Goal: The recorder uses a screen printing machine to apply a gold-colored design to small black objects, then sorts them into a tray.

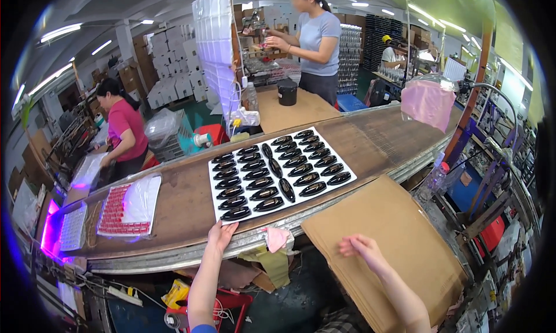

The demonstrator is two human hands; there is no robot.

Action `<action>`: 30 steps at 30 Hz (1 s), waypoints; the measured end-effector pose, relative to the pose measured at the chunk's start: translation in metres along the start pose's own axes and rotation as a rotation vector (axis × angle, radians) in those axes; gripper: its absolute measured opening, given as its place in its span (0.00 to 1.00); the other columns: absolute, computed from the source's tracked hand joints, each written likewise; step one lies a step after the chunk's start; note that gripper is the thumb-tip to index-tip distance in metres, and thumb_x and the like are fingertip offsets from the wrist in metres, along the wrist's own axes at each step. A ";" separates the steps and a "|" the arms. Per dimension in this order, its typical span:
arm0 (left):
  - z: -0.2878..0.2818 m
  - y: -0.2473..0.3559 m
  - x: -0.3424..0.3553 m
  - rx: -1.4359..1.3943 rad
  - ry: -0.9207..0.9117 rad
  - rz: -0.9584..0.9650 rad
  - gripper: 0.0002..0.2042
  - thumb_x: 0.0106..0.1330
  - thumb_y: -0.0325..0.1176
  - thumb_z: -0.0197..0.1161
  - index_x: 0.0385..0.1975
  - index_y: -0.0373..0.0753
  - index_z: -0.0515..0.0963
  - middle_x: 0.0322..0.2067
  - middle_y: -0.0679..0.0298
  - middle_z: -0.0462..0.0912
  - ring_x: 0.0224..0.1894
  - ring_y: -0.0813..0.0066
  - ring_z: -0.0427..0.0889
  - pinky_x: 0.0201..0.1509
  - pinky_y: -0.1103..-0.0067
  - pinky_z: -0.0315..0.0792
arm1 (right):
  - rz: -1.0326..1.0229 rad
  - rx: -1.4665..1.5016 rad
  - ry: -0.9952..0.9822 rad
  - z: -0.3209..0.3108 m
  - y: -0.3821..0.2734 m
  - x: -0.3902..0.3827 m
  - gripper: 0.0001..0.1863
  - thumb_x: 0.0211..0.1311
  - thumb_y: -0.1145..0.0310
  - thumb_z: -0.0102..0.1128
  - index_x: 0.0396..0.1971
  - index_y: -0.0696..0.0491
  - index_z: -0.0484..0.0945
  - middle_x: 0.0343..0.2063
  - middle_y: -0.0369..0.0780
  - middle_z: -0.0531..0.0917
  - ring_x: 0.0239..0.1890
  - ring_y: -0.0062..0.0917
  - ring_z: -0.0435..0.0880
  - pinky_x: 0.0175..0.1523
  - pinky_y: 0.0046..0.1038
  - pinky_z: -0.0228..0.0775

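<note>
A white tray [260, 216] lies on the brown conveyor belt in front of me. It carries rows of glossy black, oval, pointed pieces [264, 193], with a column of them turned lengthwise in the middle. My left hand [221, 237] is at the tray's near left corner, its fingers closed on the edge. To the right, my right hand [361, 251] hangs over a stack of brown cardboard sheets [382, 229] with its fingers apart and nothing in them.
Farther left on the belt [179, 197] sit a tray of red pieces [120, 208] and a pale tray [73, 227]. One co-worker [124, 124] works at the left, another [318, 43] across the belt near a black tub [286, 93]. A pink cloth [428, 104] hangs at the right.
</note>
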State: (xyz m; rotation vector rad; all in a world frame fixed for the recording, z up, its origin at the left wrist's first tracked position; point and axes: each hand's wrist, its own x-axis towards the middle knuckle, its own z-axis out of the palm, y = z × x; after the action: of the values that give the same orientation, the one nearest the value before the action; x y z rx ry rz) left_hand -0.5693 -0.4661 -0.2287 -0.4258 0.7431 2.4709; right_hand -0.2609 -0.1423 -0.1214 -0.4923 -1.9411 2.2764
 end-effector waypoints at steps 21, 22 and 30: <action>-0.092 0.135 -0.051 1.418 1.118 1.233 0.05 0.51 0.30 0.56 0.25 0.38 0.75 0.25 0.57 0.76 0.29 0.59 0.75 0.33 0.71 0.68 | 0.072 -0.102 0.364 0.047 -0.012 -0.168 0.14 0.60 0.66 0.46 0.39 0.60 0.72 0.32 0.42 0.79 0.33 0.25 0.78 0.40 0.24 0.70; -0.104 0.149 -0.059 1.377 1.203 1.202 0.05 0.51 0.30 0.56 0.25 0.38 0.75 0.26 0.57 0.75 0.30 0.59 0.74 0.34 0.71 0.68 | 0.076 -0.063 0.373 0.046 -0.009 -0.171 0.14 0.60 0.66 0.46 0.39 0.60 0.72 0.32 0.42 0.79 0.33 0.25 0.78 0.40 0.24 0.70; -0.169 0.210 -0.102 1.452 1.475 1.053 0.11 0.51 0.39 0.59 0.26 0.38 0.76 0.29 0.57 0.74 0.33 0.60 0.74 0.36 0.69 0.68 | 0.091 -0.029 0.374 0.049 0.002 -0.168 0.14 0.60 0.67 0.47 0.40 0.61 0.72 0.32 0.42 0.79 0.32 0.24 0.78 0.39 0.23 0.70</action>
State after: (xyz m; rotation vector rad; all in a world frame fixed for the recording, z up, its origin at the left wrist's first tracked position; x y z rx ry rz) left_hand -0.5791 -0.7538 -0.2317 -1.3558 3.4824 0.9136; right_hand -0.1182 -0.2372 -0.0876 -0.9505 -1.7975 2.0231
